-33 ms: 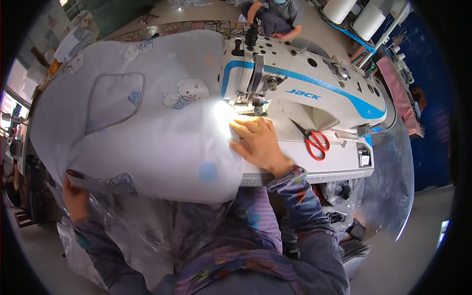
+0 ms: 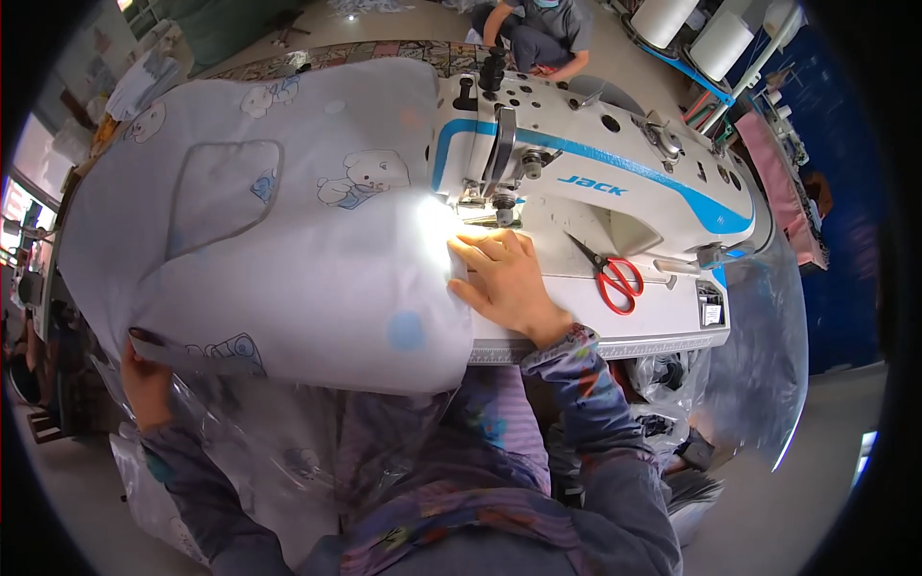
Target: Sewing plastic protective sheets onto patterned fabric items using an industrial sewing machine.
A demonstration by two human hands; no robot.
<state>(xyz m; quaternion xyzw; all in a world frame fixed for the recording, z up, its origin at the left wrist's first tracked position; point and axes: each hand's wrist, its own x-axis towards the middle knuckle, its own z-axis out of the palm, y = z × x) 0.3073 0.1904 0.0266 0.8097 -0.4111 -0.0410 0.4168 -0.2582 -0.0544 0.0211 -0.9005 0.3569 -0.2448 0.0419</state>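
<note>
A pale grey fabric piece (image 2: 317, 288) printed with cartoon bears and blue dots spreads over the left side of the sewing table, with a grey-edged pocket-like patch (image 2: 226, 202) on it. Closed round its near left edge is my left hand (image 2: 149, 382), with a strip of the edge folded up beside the fingers. My right hand (image 2: 507, 283) lies palm down at the fabric's right edge, fingers stretched toward the needle area and thumb apart on the cloth. Just beyond the fingertips stands the white and blue sewing machine (image 2: 595, 173); its lamp glare washes out the cloth by the presser foot (image 2: 503, 206).
Red-handled scissors (image 2: 618, 283) lie on the machine bed right of my right hand. A ruler strip (image 2: 595, 350) runs along the table's front edge. White thread cones (image 2: 722, 43) stand at the back right. A person (image 2: 543, 38) crouches beyond the machine. Clear plastic (image 2: 288, 422) hangs below the fabric.
The fabric's near edge has shifted up very slightly. Both hands stay in practically the same place.
</note>
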